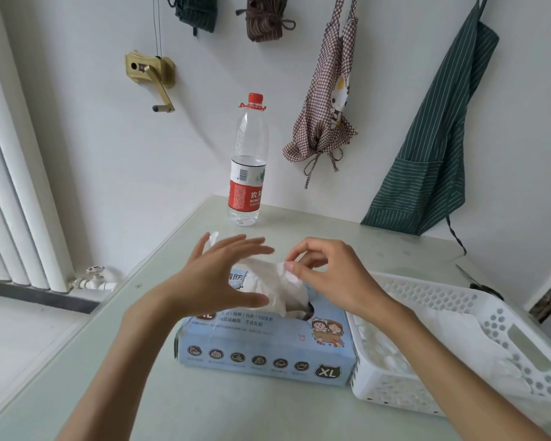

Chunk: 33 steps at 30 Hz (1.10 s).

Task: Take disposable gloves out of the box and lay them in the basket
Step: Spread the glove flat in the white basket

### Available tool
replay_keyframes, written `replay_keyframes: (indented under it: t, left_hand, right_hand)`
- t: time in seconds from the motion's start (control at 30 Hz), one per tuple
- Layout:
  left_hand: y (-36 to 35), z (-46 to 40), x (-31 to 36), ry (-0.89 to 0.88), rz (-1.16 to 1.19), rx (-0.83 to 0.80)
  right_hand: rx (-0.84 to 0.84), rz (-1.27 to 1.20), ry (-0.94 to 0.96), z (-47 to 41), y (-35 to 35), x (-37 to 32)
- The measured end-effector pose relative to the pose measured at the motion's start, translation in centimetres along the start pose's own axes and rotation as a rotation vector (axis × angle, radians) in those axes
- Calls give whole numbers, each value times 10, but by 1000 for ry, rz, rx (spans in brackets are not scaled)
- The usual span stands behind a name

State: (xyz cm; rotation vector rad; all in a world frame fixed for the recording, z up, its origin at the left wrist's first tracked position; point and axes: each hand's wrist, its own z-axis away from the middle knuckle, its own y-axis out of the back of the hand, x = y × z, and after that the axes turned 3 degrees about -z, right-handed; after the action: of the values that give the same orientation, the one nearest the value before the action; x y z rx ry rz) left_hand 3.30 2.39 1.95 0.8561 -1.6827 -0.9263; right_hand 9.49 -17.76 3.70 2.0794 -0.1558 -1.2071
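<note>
Head view: one pale-blue cardboard box (264, 351), oblong with printed icons and an XL mark on its near face, lies flat at centre on a smooth, pale-green table (204, 405). From the oval slot in its top rises one thin, crumpled white glove (280, 288), filmy and creased. At 9 o'clock of the glove, the left hand (217, 275) is spread, fingers straight and fanned, thumb under the film; it appears to brush the sheet rather than hold it, though blur makes that uncertain. At 3 o'clock, the right hand (328, 275) is curled, thumb and forefinger pinching the glove's upper edge. Touching the box at its 3 o'clock side sits one white plastic basket (503, 332), rectangular, its walls pierced with round holes, with pale, filmy gloves lying inside; their number cannot be counted. At 12 o'clock stands one clear plastic bottle (247, 163) with red cap and red label, upright. Two aprons hang on the white wall beyond: one checked (328, 100), one green-striped (439, 148).
</note>
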Motion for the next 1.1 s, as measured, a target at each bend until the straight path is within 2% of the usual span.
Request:
replay_keyframes:
  t: [0.1, 0.17, 0.23, 0.3, 0.37, 0.4, 0.47, 0.63, 0.8, 1.0, 1.1]
  left_hand:
    - [-6, -6, 5, 54, -90, 39]
    - [-7, -10, 5, 73, -40, 183]
    - [-4, -10, 2, 60, 107, 332]
    - [-1, -9, 3, 65, 308, 415]
    - [3, -8, 7, 95, 378, 465]
    - [4, -7, 9, 113, 382, 489]
    - [5, -6, 9, 168, 395, 526]
    - [3, -5, 1, 269, 405, 429]
    - [-5, -8, 1, 279, 372, 346]
    - [-1, -5, 0, 225, 285, 272]
    - [3, -1, -5, 205, 359, 210]
  right_hand:
    - [38, -99, 35, -1, 3, -12]
    - [61, -156, 45, -3, 5, -18]
    - [65, -209, 8, -4, 7, -22]
    - [-44, -153, -70, -3, 9, -21]
    - [-197, 12, -105, -1, 4, -16]
    - [-230, 78, -96, 0, 1, -12]
    - [-193, 95, -86, 0, -1, -7]
    - [-120, -341, -237, 1, 15, -8]
    - [-198, -672, -465, 4, 22, -5]
    - [-25, -718, -474, 8, 33, 4]
    - [55, -637, -441, 14, 44, 6]
